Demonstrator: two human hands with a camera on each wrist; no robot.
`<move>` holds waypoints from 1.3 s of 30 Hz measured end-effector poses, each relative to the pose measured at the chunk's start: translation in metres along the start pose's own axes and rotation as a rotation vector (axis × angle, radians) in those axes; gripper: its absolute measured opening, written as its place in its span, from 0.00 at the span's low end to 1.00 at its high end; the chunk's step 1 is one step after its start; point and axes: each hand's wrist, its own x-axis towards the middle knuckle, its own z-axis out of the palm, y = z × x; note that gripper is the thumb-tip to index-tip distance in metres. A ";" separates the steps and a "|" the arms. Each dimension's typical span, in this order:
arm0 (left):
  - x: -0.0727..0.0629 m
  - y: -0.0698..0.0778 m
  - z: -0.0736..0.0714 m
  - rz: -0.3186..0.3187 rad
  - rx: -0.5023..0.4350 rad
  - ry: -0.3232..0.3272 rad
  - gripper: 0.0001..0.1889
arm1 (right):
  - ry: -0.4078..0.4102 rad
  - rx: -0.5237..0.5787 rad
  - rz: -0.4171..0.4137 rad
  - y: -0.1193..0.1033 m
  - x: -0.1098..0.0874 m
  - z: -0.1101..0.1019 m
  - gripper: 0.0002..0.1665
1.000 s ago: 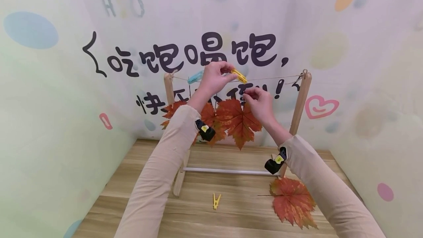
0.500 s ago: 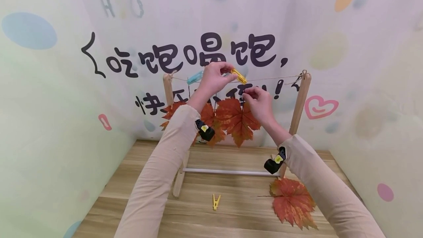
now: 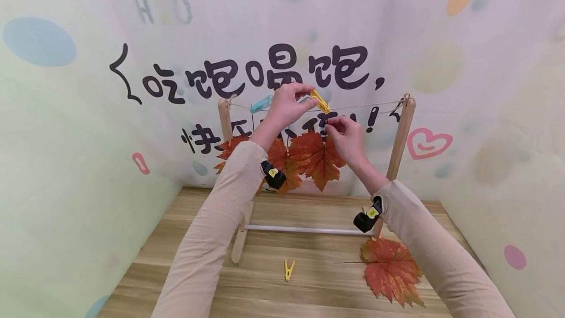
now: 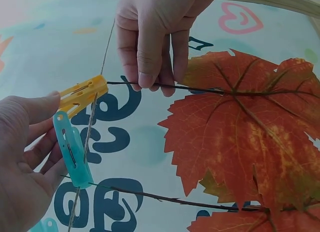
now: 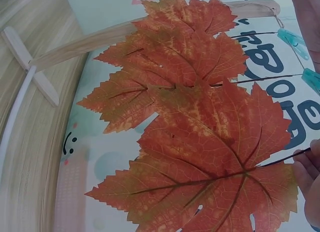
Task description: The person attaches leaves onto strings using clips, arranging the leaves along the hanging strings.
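Note:
My left hand point(image 3: 288, 106) pinches a yellow clothespin point(image 4: 82, 93) between thumb and fingers, its nose over the thin string point(image 3: 366, 105). The upper end of a dark stem point(image 4: 165, 85) reaches that nose. Just below, my right hand point(image 3: 349, 137) holds this stem between thumb and fingertips, and a red-orange maple leaf point(image 3: 321, 158) hangs from it. Beside the yellow pin, a teal clothespin point(image 4: 71, 149) clips another stem to the string, close to my left fingers. Farther left, a second teal clothespin point(image 3: 261, 104) carries a leaf partly hidden by my left forearm.
Two wooden posts point(image 3: 400, 136) hold the string's ends, with a white rod point(image 3: 304, 229) joining them low down. On the wooden table point(image 3: 176, 259) lie a loose yellow clothespin point(image 3: 289, 270) and another maple leaf point(image 3: 390, 271), the latter at the right near my forearm.
The leaf at my right hand has shifted slightly, its lower tip now a little higher. The yellow clothespin has tipped slightly more upright. Both hands stay almost in place.

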 end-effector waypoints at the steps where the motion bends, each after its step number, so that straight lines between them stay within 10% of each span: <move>1: 0.000 0.000 0.000 0.001 -0.010 -0.001 0.17 | -0.001 -0.001 0.003 0.000 0.000 0.000 0.10; 39: -0.027 0.005 -0.008 0.076 -0.025 0.005 0.21 | -0.103 -0.074 -0.030 0.005 -0.025 -0.035 0.12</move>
